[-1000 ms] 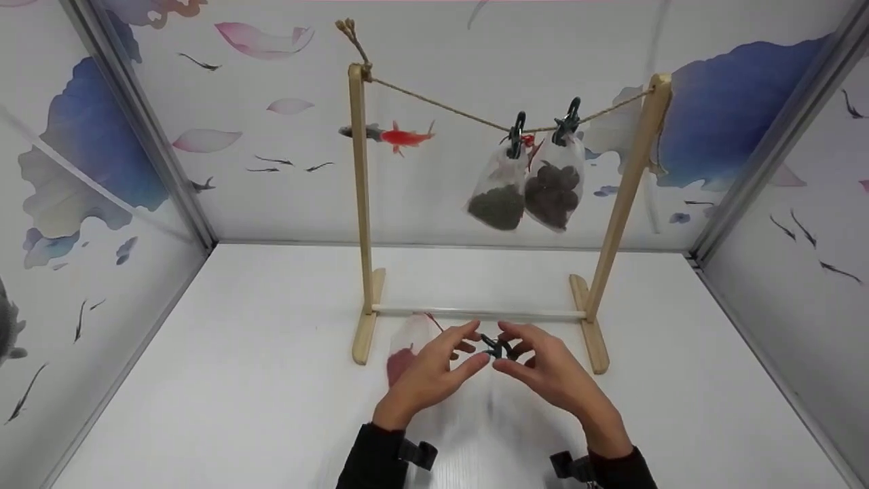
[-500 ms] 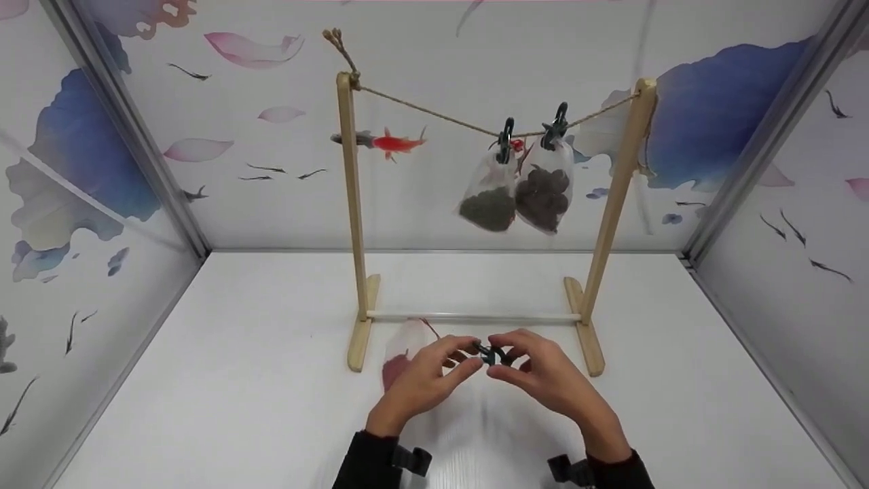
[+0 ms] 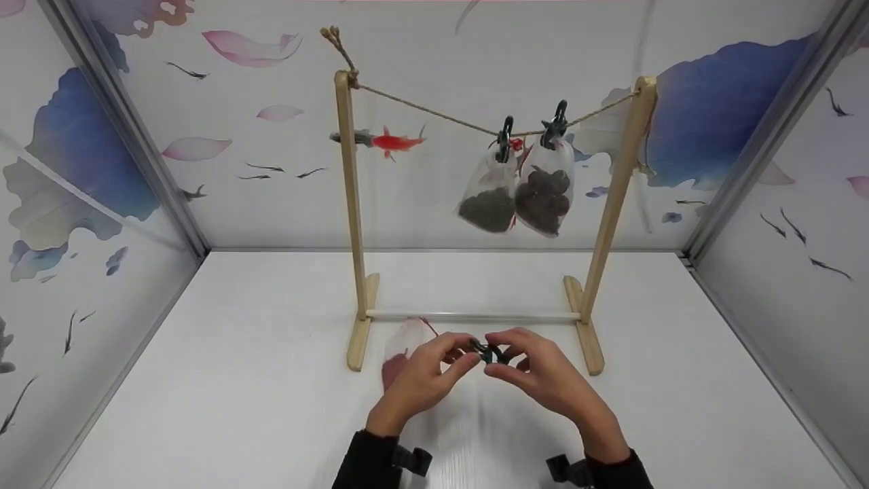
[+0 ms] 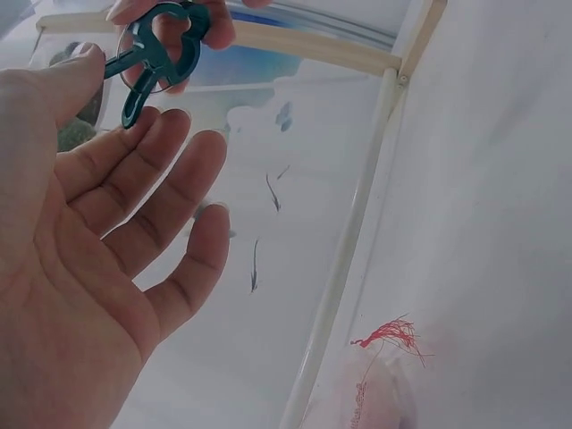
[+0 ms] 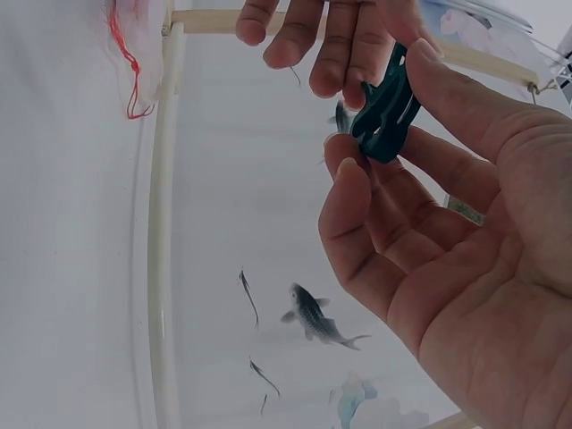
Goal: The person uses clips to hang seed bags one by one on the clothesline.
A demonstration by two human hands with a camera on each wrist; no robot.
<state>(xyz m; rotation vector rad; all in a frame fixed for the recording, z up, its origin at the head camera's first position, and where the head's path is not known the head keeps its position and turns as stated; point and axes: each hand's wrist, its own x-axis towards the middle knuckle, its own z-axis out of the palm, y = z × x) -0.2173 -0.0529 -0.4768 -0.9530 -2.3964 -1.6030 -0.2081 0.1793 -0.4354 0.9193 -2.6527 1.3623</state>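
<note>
In the head view both hands meet in front of the wooden stand around one dark green plant clip. My left hand pinches the handle end of the clip between thumb and forefinger, its other fingers spread loosely. From the other side my right hand grips the rounded end, thumb and curled forefinger on the clip. A gauze drawstring bag with reddish contents lies on the table, partly hidden behind my left hand. Its red tassel shows in the left wrist view.
Two similar clips hold a bag of green contents and a bag of dark round pieces on the sagging rope. The rope spans the wooden stand, whose white crossbar runs low behind my hands. Printed panels enclose the table.
The hands have come slightly closer together around the clip, the left thumb and forefinger closing on its handles. The whole scene shifted a little as the head moved; the hanging bags stay in place.
</note>
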